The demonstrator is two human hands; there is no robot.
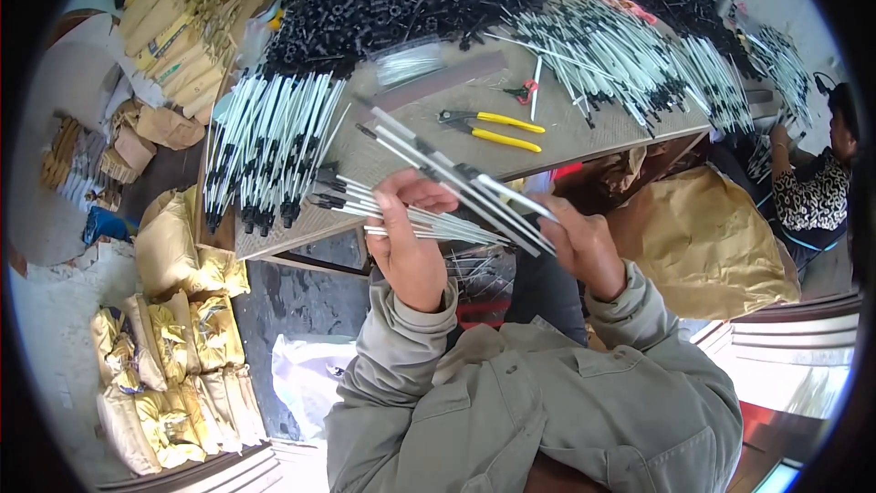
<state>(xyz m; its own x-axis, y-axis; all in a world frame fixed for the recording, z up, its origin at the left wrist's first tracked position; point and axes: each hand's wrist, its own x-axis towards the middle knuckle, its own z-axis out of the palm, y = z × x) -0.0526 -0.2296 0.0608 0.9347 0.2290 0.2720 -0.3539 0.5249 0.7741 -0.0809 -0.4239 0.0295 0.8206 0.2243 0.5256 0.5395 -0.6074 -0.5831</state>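
Observation:
My left hand is closed round a bundle of thin white rods with black fittings at their left ends, thumb pointing up. In my right hand is a second, slanting group of white rods; its upper ends reach over the table edge. The two groups cross close together in front of my body. To the left of my hands, a stack of white rods with black ends lies on the table. Pliers with yellow handles lie just beyond my hands.
Behind the pliers are a heap of black plastic parts and a clear bag. More white rods spread to the right. A large brown sack stands below the table; filled sacks sit at left. Another person works at far right.

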